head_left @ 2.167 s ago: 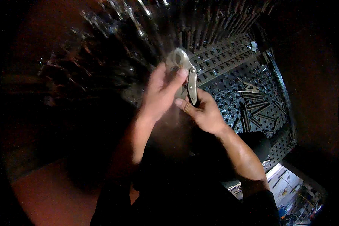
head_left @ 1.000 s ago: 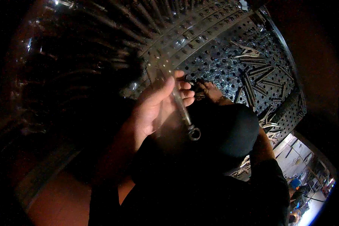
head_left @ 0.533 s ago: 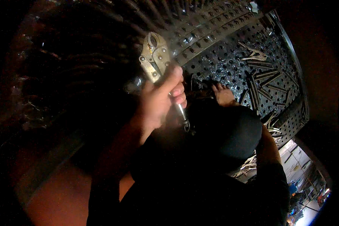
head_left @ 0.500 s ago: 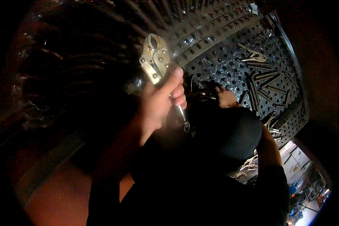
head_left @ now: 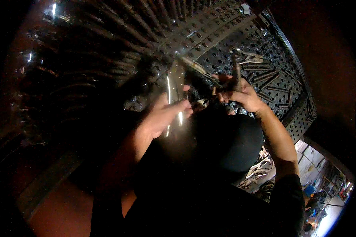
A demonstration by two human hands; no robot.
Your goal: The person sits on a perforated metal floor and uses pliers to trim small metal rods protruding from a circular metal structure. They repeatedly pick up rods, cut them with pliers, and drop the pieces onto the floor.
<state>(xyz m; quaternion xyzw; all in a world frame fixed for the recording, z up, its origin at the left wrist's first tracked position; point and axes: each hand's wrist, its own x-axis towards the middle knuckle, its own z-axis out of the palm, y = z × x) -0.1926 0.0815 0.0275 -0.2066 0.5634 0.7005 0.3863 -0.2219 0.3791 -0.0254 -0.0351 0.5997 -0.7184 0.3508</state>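
Note:
My left hand (head_left: 166, 112) is wrapped around locking pliers (head_left: 176, 83), held upright and smeared by motion. To its right, my right hand (head_left: 243, 94) has its fingers closed on a tool with spread arms: a dark, slightly curved bar (head_left: 237, 73) sticks up from the fist, and a paler straight bar (head_left: 199, 68) slants up toward the left hand's pliers. Whether these bars are one tool is unclear. Another pair of locking pliers (head_left: 251, 58) lies on the perforated metal plate (head_left: 251, 33) beyond the right hand. A small pale metal piece (head_left: 201, 103) shows between the hands.
Several short dark rods (head_left: 269, 81) lie scattered on the plate. Rows of long dark bars (head_left: 140, 21) spread across the upper left. A black rounded shape (head_left: 241, 144) covers the lower middle. Pale metal pieces (head_left: 261, 170) are piled at lower right.
My right hand has come up off the plate and now grips a tool with spread arms. My left hand has lowered slightly, turning the locking pliers. The view has shifted somewhat.

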